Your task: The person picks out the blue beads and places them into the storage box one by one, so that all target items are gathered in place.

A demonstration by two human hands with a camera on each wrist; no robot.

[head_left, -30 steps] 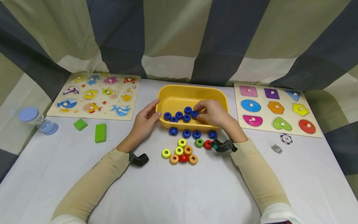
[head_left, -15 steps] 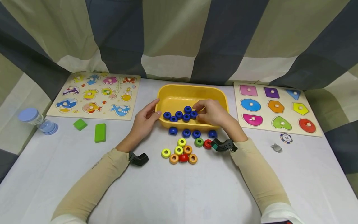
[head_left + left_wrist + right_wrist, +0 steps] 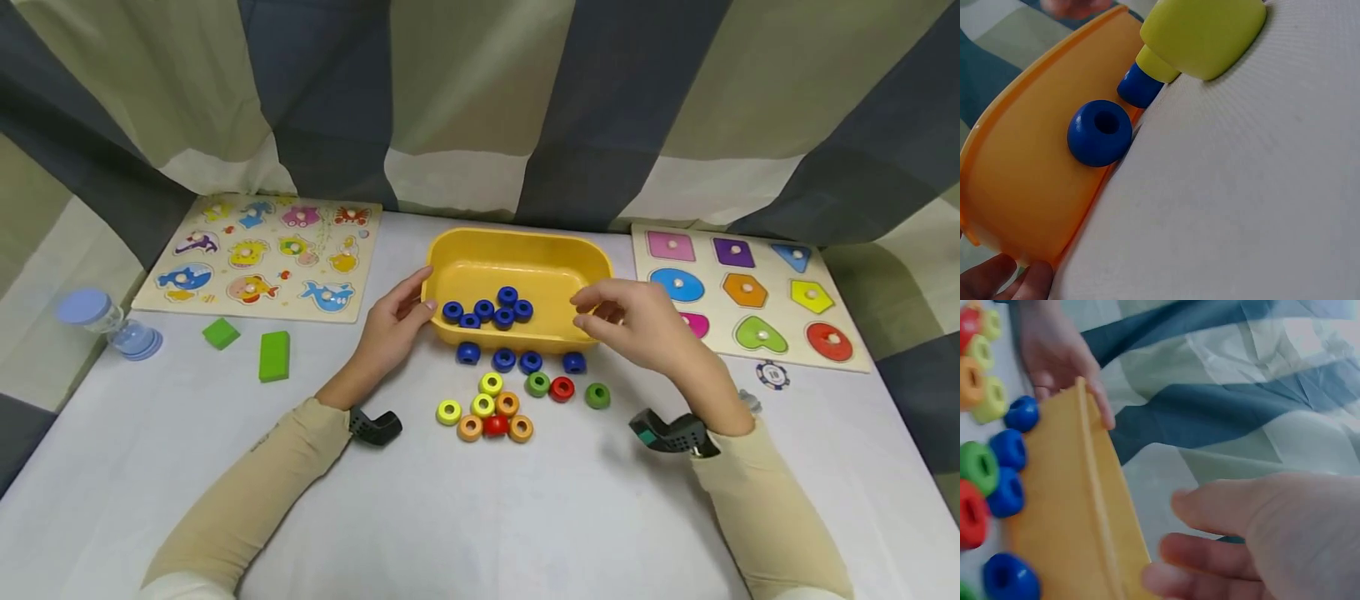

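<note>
Your white table [image 3: 480, 517] carries two boards at its back: the animal board [image 3: 290, 300] on your left, with eleven pieces, and the shape board [image 3: 717, 320] on your right, with nine, one partly behind your hand. Between them sits one yellow tray [image 3: 517, 342], open side up, its long axis running left to right across you, the right end slightly nearer. Your left hand [image 3: 392, 332] rests relaxed at the tray's left end, thumb and fingers parted and touching it. Your right hand [image 3: 648, 327] hovers at the tray's right end, fingers loosely bent, a gap between thumb and forefinger, holding nothing. One hourglass [image 3: 131, 337] stands far left; two green blocks [image 3: 274, 357] lie before the animal board. You have twenty beads: six blue beads [image 3: 503, 317] inside the tray, four blue just in front, three yellow beads [image 3: 448, 412], three orange beads [image 3: 521, 429], two red beads [image 3: 562, 388], two green beads [image 3: 597, 395]. Most holes face up; the red one between two oranges shows none. One chip [image 3: 772, 375] lies before the shape board.
</note>
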